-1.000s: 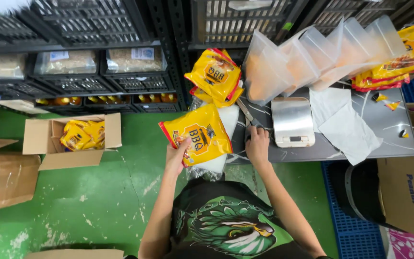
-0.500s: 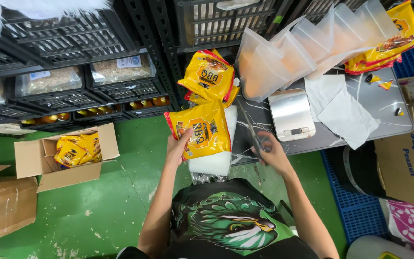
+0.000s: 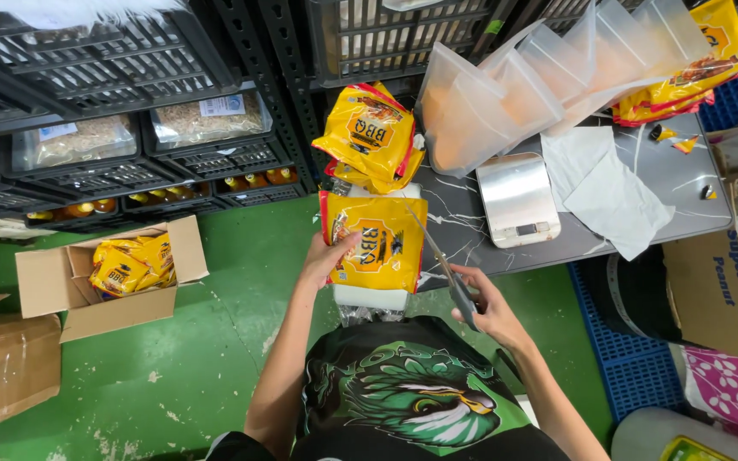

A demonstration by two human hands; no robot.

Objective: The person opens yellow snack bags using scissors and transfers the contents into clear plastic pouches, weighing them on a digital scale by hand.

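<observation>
Right now the left hand (image 3: pixel 328 260) pinches the left edge of a yellow snack bag (image 3: pixel 375 242) held above a white bin (image 3: pixel 371 297) — grip clamped on it. Right hand (image 3: pixel 490 300) is closed round scissors (image 3: pixel 448 275), blades by the bag's right edge. Bag looks light, crinkly, slippery, probably fragile inside — best held by a sealed edge. Scale (image 3: pixel 518 199) sits right on the counter (image 3: pixel 685 183).

Bright even overhead light, sharp focus, edges slightly bowed

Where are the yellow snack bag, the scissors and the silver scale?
Yellow snack bag (image 3: pixel 377 248), head view, middle of its front.
Scissors (image 3: pixel 453 277), head view, on the blades.
Silver scale (image 3: pixel 516 189), head view, on its metal platform.
</observation>
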